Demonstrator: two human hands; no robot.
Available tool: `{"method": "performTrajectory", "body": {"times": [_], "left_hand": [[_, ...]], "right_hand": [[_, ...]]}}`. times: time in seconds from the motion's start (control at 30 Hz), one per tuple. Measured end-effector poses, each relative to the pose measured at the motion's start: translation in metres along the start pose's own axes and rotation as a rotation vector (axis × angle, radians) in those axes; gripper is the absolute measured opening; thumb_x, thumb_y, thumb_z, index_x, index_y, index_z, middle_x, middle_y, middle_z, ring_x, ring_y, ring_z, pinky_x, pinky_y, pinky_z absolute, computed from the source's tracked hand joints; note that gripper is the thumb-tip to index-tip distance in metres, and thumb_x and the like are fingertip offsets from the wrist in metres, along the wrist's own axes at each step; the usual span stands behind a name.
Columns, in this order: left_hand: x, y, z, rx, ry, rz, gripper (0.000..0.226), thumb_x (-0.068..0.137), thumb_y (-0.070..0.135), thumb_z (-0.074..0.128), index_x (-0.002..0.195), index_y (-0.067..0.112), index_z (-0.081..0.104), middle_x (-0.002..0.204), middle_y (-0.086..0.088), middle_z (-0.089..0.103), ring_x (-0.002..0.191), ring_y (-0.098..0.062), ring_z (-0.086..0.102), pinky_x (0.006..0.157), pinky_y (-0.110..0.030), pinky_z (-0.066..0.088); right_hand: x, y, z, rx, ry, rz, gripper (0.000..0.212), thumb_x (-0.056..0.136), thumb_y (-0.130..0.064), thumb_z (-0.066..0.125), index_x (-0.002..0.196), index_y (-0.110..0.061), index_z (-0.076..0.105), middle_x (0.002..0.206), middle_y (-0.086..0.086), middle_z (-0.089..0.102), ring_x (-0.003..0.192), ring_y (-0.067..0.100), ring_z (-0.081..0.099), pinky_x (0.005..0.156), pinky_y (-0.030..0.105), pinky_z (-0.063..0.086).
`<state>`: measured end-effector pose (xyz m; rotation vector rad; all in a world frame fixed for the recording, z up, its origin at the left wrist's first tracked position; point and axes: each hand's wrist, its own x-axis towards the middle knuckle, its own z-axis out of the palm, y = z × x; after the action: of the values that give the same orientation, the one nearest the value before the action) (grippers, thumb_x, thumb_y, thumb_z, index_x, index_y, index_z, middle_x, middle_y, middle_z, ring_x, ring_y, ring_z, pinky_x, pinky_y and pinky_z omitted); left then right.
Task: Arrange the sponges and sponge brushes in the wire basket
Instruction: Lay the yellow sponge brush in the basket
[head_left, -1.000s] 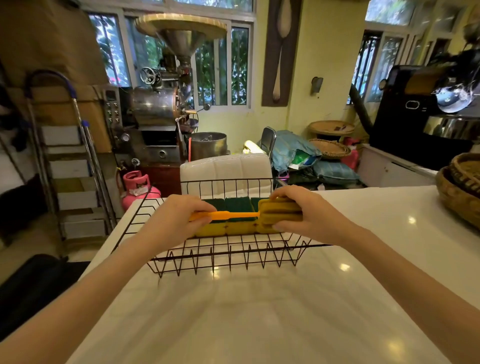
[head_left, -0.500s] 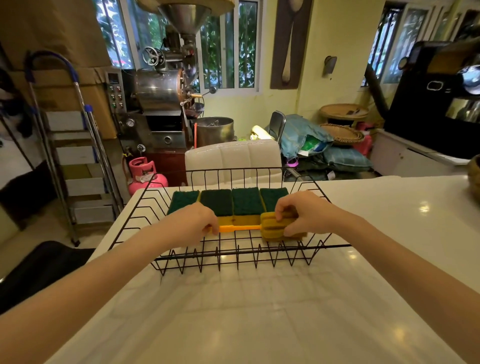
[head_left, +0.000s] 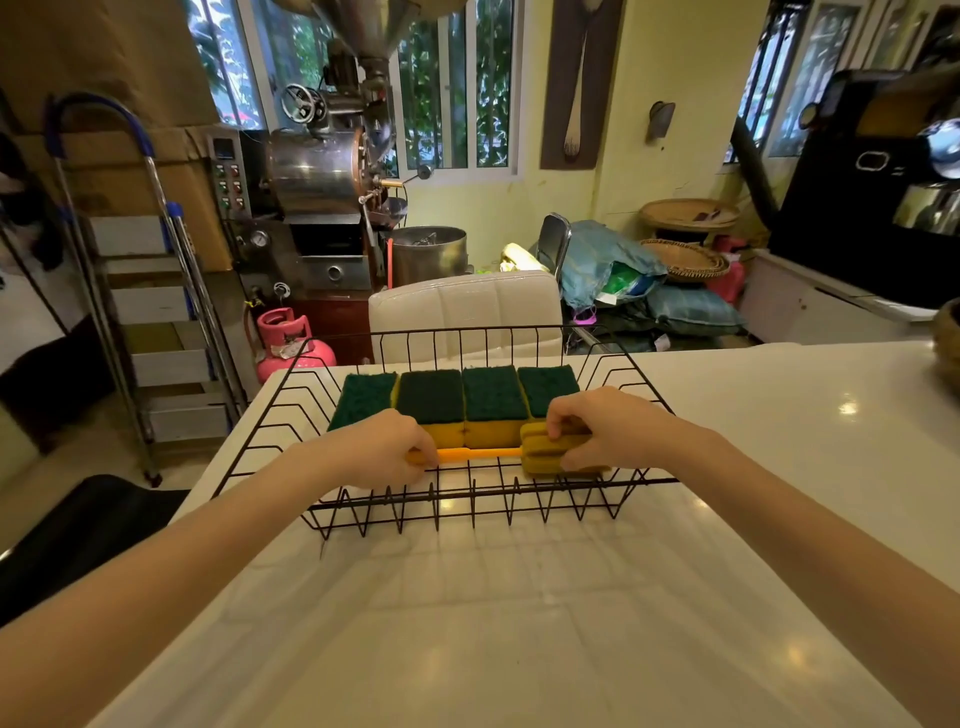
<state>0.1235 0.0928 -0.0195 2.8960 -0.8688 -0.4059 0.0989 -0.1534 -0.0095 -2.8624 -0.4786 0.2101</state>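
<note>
Both hands hold the sponge brush low inside the basket, left hand gripping its handle, right hand pinching its head, which may snag the wires.

Head view looks down, close over countertop.

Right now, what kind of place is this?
Probably a small coffee roastery's workroom: a drum roaster with a metal bin beside it, woven trays and sacks behind the white counter.

A pink gas cylinder stands beside a stepladder, behind the white counter.
</note>
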Motion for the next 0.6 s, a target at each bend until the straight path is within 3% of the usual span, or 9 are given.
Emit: {"method": "performTrajectory", "body": {"times": [0.13,0.23,0.4,0.5,0.6], "left_hand": [[-0.004,-0.002,-0.003,-0.014,-0.054,-0.012,0.03,0.086,0.024,0.052,0.116,0.021,0.055,0.118,-0.003,0.055,0.108,-0.019,0.05,0.094,-0.029,0.041],[-0.01,0.001,-0.008,-0.032,-0.027,0.021,0.023,0.087,0.024,0.049,0.108,0.021,0.059,0.107,0.002,0.053,0.1,-0.014,0.049,0.085,-0.024,0.036],[-0.031,0.016,-0.019,-0.052,0.087,0.051,0.019,0.087,0.024,0.05,0.105,0.021,0.059,0.117,-0.001,0.054,0.109,-0.017,0.049,0.095,-0.031,0.041],[-0.054,0.036,-0.019,-0.089,0.238,0.123,0.021,0.088,0.027,0.05,0.108,0.027,0.056,0.115,0.005,0.055,0.106,-0.012,0.05,0.091,-0.028,0.042],[-0.086,0.059,-0.011,-0.141,0.363,0.231,0.023,0.089,0.029,0.049,0.112,0.03,0.052,0.108,0.014,0.051,0.099,-0.005,0.049,0.084,-0.019,0.04]], "right_hand": [[-0.003,-0.001,-0.002,0.04,0.022,-0.027,0.012,0.081,-0.031,0.06,0.092,-0.029,0.054,0.102,0.002,0.055,0.089,0.018,0.052,0.072,0.027,0.045],[-0.009,-0.002,-0.008,0.043,0.102,-0.033,0.021,0.082,-0.032,0.06,0.102,-0.026,0.058,0.115,0.002,0.055,0.101,0.019,0.051,0.086,0.033,0.047],[-0.033,-0.016,-0.019,0.122,0.243,-0.071,0.038,0.084,-0.028,0.06,0.121,-0.026,0.05,0.134,-0.002,0.049,0.122,0.014,0.043,0.095,0.024,0.032],[-0.054,-0.034,-0.02,0.197,0.27,-0.132,0.045,0.085,-0.024,0.059,0.127,-0.026,0.044,0.132,-0.005,0.05,0.114,0.005,0.044,0.093,0.02,0.034],[-0.077,-0.053,-0.013,0.265,0.255,-0.191,0.046,0.084,-0.021,0.06,0.126,-0.029,0.042,0.118,-0.01,0.052,0.108,0.007,0.05,0.092,0.024,0.044]]}}
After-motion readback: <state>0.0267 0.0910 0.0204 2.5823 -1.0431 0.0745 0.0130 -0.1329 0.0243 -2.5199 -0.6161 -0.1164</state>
